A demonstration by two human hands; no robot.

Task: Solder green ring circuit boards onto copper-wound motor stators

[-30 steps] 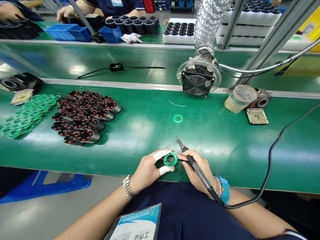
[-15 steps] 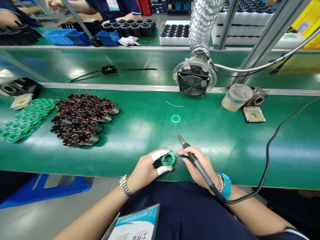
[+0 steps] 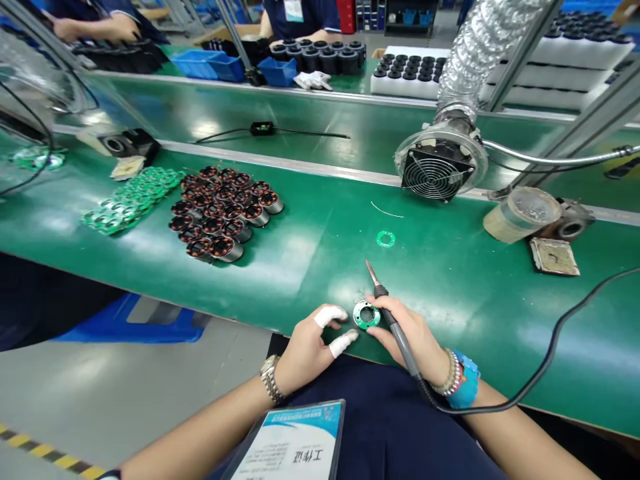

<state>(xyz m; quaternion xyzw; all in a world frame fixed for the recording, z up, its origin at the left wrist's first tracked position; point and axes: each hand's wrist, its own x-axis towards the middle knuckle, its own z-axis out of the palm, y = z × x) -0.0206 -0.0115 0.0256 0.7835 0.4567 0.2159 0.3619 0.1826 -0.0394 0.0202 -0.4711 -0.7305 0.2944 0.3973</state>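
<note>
A ring-shaped green circuit board [image 3: 370, 323] is close to the bench's near edge, apparently on a round part mostly hidden beneath it. My right hand [image 3: 417, 337] holds a soldering iron [image 3: 400, 339], its tip pointing away from me, while the thumb and a finger of that hand also grip the ring's right side. To the ring's left, my left hand [image 3: 307, 350] has thumb and forefinger spread, with white coverings on both and a small gap to the board. Farther up the bench lies another green ring board [image 3: 385, 239], flat and alone, near a thin wire [image 3: 387, 211].
Motor stators [image 3: 227, 248] with copper windings stand grouped at left, beside a pile of green boards [image 3: 133, 200]. A fume fan [image 3: 435, 175] hangs at the back. At right are a cloudy tub [image 3: 520, 213] and a sponge tray [image 3: 555, 257]. Co-workers sit across the bench.
My left thumb and finger have come off the ring board, and my right thumb and finger now grip it. The view has swung left, so the bench items appear farther right.
</note>
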